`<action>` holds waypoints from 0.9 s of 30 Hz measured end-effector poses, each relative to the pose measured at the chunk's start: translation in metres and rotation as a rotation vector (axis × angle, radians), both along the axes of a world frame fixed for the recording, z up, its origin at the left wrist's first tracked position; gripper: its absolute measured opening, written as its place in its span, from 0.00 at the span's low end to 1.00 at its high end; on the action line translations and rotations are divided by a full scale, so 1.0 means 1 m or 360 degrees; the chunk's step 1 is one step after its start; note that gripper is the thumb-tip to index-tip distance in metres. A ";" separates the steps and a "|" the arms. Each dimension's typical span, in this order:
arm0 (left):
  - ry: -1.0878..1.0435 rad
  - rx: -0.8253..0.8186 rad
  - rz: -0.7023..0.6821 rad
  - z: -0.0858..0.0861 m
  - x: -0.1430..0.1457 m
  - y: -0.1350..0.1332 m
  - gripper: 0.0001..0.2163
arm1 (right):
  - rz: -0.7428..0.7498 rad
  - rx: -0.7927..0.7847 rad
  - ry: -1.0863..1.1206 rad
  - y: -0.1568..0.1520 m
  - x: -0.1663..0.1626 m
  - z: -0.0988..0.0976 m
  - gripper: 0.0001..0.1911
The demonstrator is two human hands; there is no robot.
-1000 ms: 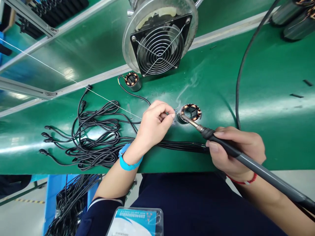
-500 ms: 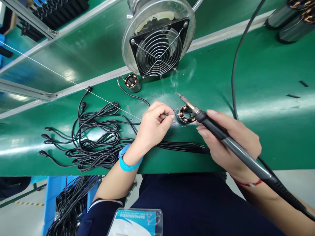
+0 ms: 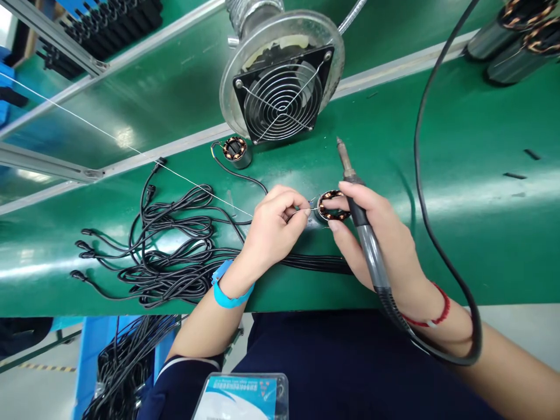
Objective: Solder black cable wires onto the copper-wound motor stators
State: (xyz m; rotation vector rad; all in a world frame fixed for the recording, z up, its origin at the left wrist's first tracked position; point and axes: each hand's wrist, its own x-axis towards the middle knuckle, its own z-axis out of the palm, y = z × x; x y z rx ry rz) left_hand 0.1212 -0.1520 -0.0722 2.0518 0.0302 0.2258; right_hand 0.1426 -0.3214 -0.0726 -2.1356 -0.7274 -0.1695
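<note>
My left hand point(image 3: 277, 224) pinches a thin strand of solder wire point(image 3: 192, 182) that runs in from the upper left. The wire's short end points from the fingertips at a motor stator point(image 3: 322, 216) with copper windings. In my right hand point(image 3: 387, 245) is a soldering iron point(image 3: 371, 251), its tip angled up and away from the stator. The right index finger reaches into the stator's ring and the thumb is at its near rim. Fine lead ends beside the stator are partly hidden by the left fingers.
A fume extractor fan point(image 3: 282, 108) hangs behind the hands. Coiled black cables point(image 3: 175, 251) lie to the left. A second stator point(image 3: 237, 153) stands near the back rail, and larger stators point(image 3: 516, 55) at the back right. The iron's cord point(image 3: 420, 151) loops at the right.
My right hand has moved left to the stator, its fingers now on it. The iron has swung more upright, tip shifted right and up. The smoke is gone; my left hand has barely moved.
</note>
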 end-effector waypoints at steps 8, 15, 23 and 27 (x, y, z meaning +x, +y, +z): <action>0.0298 -0.0216 0.0023 0.009 0.001 0.001 0.05 | -0.0068 -0.0068 -0.0127 0.003 0.001 -0.006 0.22; 0.0917 -0.0908 -0.0018 0.016 0.005 0.004 0.04 | -0.0137 -0.0272 -0.0322 0.009 -0.003 -0.009 0.21; 0.0916 -0.1065 -0.0003 0.014 0.005 0.003 0.06 | -0.0229 -0.0353 -0.0375 0.010 -0.010 -0.010 0.19; 0.0932 -0.1091 -0.0010 0.014 0.005 0.003 0.08 | -0.0189 -0.0286 -0.0244 0.010 -0.008 -0.011 0.20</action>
